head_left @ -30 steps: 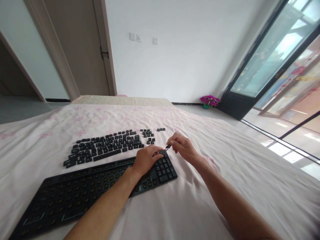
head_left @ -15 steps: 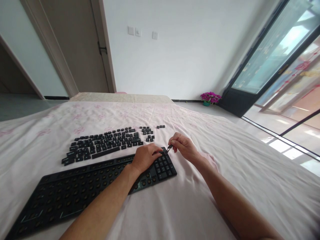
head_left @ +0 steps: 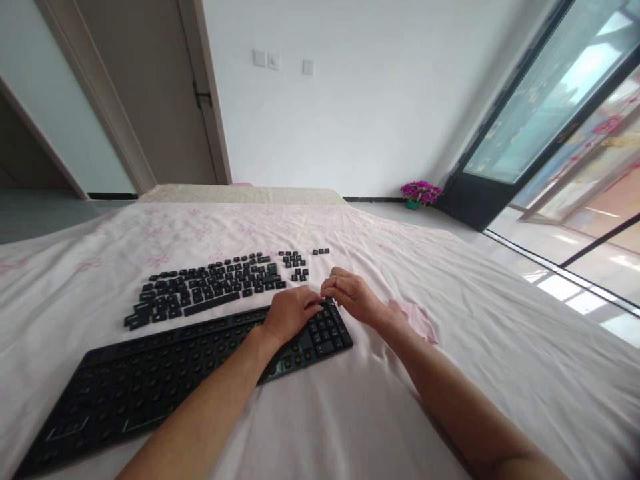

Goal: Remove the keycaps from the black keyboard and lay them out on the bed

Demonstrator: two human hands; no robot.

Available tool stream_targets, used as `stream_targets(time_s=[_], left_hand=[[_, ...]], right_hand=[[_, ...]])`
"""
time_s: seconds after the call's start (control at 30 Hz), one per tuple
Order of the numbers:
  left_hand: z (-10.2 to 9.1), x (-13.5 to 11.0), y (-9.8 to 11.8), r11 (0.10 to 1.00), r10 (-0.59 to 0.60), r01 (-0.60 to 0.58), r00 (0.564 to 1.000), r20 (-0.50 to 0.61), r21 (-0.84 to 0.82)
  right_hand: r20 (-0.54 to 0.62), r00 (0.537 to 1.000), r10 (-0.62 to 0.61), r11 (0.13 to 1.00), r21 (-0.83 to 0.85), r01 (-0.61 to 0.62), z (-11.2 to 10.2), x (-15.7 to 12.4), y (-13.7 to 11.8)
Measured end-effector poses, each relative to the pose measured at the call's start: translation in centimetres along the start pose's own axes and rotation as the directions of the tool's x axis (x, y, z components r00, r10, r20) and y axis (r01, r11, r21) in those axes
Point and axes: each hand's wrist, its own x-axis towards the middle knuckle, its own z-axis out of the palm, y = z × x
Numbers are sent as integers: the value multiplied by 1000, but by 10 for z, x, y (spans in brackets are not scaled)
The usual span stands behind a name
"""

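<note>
A black keyboard lies on a pale pink sheet; most of its keycaps are off, while the number pad at its right end keeps its keys. My left hand rests curled on the keyboard beside the number pad. My right hand is closed in a pinch at the keyboard's top right corner, touching the left hand's fingertips. What it pinches is hidden now. Beyond the keyboard, removed black keycaps lie in rows on the sheet.
A few loose keycaps lie apart farther back. A pink cloth sits by my right wrist. The bed extends right toward glass doors. A flower pot stands on the floor, and a door is at the back left.
My right hand moved left and down to the keyboard's corner, meeting the left fingertips. The small dark tool seen in its pinch earlier is now hidden. The left hand stayed in place.
</note>
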Motion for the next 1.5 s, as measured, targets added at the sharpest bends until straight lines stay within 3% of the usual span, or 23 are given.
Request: stream_targets(time_s=[0.23,0.43,0.67,0.9,1.03,1.17,1.33,1.5], left_hand=[[0,-1,2,999,30,-30,999,16,11],[1,1,2,997,23,-25,999,22,77],[-1,3,2,996,59,-63,997,53,62],[-4,16,6,996,58,-67,990,130,63],[7,21,9,997,23,-27,998,56,71],[15,19,11,995,91,-91,996,-16,29],[14,15,14,990,144,-144,985,-100,14],[13,17,14,996,70,-76,989,-132,-38]], right_hand=[[-141,989,50,989,148,-29,-4,-7,13],[-55,998,-41,999,24,42,0,-3,9],[-204,974,100,966,256,-45,-3,-15,25],[-148,986,78,995,75,-68,1,-14,14],[-153,987,44,999,-16,-47,11,-15,16],[-332,941,72,997,-9,-79,25,-19,18],[-469,883,-1,999,-33,-16,35,-18,11],[-443,895,53,998,8,-55,33,-15,7]])
